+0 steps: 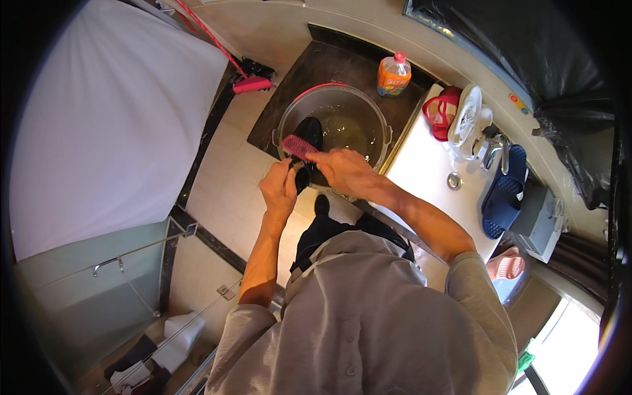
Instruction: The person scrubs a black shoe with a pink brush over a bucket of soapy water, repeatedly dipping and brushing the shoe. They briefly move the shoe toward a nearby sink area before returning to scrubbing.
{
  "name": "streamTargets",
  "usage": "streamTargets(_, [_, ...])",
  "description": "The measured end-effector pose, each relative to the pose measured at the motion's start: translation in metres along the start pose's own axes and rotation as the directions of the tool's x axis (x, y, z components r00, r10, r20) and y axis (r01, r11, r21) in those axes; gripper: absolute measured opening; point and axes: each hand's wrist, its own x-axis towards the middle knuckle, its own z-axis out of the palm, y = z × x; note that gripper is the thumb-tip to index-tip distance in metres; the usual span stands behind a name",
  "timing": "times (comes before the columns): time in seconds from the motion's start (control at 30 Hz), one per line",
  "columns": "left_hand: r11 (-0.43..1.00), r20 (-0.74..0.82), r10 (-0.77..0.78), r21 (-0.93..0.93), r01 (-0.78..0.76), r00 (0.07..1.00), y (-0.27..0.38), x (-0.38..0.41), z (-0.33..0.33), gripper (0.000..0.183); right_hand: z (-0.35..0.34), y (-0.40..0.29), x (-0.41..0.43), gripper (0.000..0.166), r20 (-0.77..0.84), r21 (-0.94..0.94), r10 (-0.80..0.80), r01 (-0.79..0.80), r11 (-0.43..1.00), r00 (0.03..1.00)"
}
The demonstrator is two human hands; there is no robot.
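Observation:
A black shoe point(311, 131) is tilted over the near left side of a large bucket point(302, 104), its toe pointing away from me. My left hand point(278, 186) grips the shoe near its heel end. In my right hand point(345, 170) is a pink scrubbing brush point(297, 146), which lies across the middle of the shoe. The brush and my fingers hide part of the shoe, and its bristles are out of sight. Water point(345, 131) glints inside the bucket, below the shoe.
The bucket stands on a dark stone counter point(340, 64) beside an orange-labelled bottle point(394, 76). A white washbasin point(419, 163) to the right holds white shoes point(466, 116), a red shoe point(441, 112) and blue slippers point(503, 197) around its faucet point(495, 153). A pink broom point(252, 85) leans at left.

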Motion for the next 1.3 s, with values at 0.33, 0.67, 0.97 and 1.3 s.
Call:
streamTargets(0.33, [0.993, -0.046, 0.115, 0.004, -0.115, 0.992, 0.005, -0.01, 0.003, 0.025, -0.017, 0.023, 0.027, 0.028, -0.143, -0.414, 0.164, -0.209, 0.886, 0.976])
streamTargets(0.67, [0.928, 0.076, 0.299, 0.211, -0.309, 0.951, 0.007, -0.022, 0.002, 0.03, -0.024, -0.032, 0.013, 0.026, 0.131, -0.308, 0.118, -0.073, 0.949, 0.984])
streamTargets(0.97, [0.898, 0.19, 0.362, 0.19, -0.396, 0.913, 0.036, -0.024, 0.003, 0.028, -0.033, 0.015, 0.005, 0.025, -0.046, -0.367, 0.16, -0.166, 0.915, 0.986])
streamTargets(1.3, [0.89, 0.41, 0.288, 0.219, -0.4, 0.866, 0.054, -0.036, 0.028, 0.018, -0.024, -0.035, 0.013, 0.024, 0.182, -0.544, 0.188, -0.061, 0.837, 0.965])
